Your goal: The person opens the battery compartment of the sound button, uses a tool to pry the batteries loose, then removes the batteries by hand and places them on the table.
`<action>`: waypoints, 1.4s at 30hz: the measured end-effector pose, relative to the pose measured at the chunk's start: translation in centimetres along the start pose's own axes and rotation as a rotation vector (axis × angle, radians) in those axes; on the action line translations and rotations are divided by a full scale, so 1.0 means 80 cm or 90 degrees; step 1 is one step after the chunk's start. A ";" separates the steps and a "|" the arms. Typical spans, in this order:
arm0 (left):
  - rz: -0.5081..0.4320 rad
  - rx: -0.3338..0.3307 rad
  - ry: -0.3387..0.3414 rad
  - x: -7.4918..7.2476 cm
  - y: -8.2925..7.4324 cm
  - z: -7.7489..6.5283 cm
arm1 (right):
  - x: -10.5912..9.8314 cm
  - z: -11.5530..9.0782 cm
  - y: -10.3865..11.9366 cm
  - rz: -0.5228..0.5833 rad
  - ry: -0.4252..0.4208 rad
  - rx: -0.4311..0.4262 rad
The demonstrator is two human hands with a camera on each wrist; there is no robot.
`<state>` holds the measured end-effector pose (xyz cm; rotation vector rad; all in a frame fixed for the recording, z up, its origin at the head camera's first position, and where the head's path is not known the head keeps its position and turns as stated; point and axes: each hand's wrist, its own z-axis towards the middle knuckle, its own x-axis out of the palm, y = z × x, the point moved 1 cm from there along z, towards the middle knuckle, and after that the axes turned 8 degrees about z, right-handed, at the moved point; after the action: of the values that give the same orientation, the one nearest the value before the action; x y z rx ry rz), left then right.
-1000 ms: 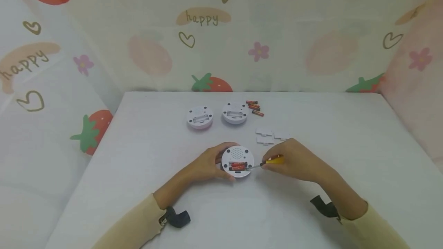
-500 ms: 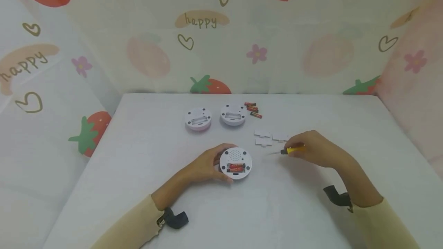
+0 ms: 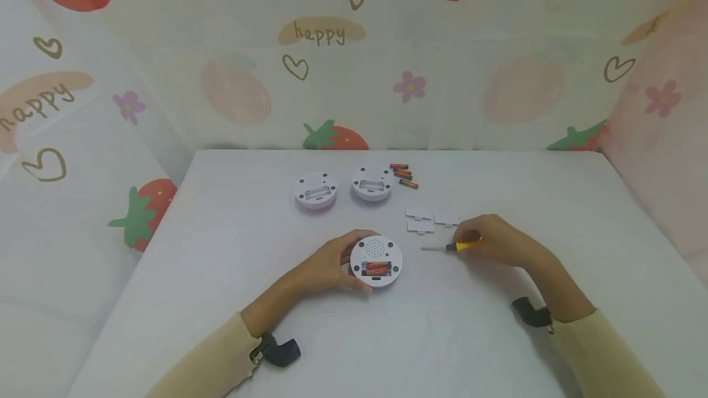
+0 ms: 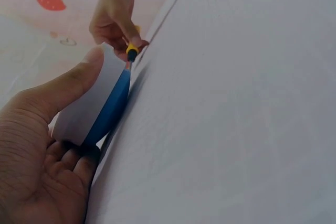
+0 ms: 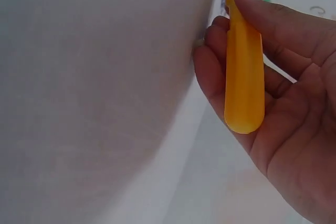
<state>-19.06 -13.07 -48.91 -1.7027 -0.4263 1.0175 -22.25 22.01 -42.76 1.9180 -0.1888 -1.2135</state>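
My left hand grips a round white device by its left side, thumb at the front edge and fingers behind. Its underside faces up, with a speaker grille, dark feet and two red batteries in the uncovered compartment. From the left wrist view, the device's lower shell is blue. To the right, my right hand pinches a screwdriver by its yellow handle, close over the table. The metal shaft points left toward the device, apart from it. In the right wrist view the shaft is out of sight.
Two similar white devices, one at the back left and one beside it, show vacant battery compartments. Several loose batteries lie right of them. Three white battery covers lie near my right hand on the white table.
My right hand has drawn the screwdriver away from the battery compartment to the right and lowered it toward the table. The left hand keeps its grip on the device.
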 end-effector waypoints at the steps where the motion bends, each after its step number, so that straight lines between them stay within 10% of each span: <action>1: -0.002 0.001 0.001 0.000 0.000 0.000 | 0.001 0.001 -0.001 0.000 0.001 0.006; 18: 0.007 -0.003 -0.006 -0.003 -0.001 -0.001 | 0.011 0.009 0.002 -0.049 -0.013 0.034; 31: 0.004 0.027 -0.005 -0.003 0.004 0.004 | 0.074 0.007 0.101 -0.117 -0.150 -0.175; 42: -0.005 0.020 0.006 -0.002 0.003 0.003 | 0.101 0.013 0.114 -0.197 -0.113 -0.152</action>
<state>-19.39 -13.11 -49.09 -1.6753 -0.4093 1.0052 -16.24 11.42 -41.94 1.6723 0.1614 -1.5384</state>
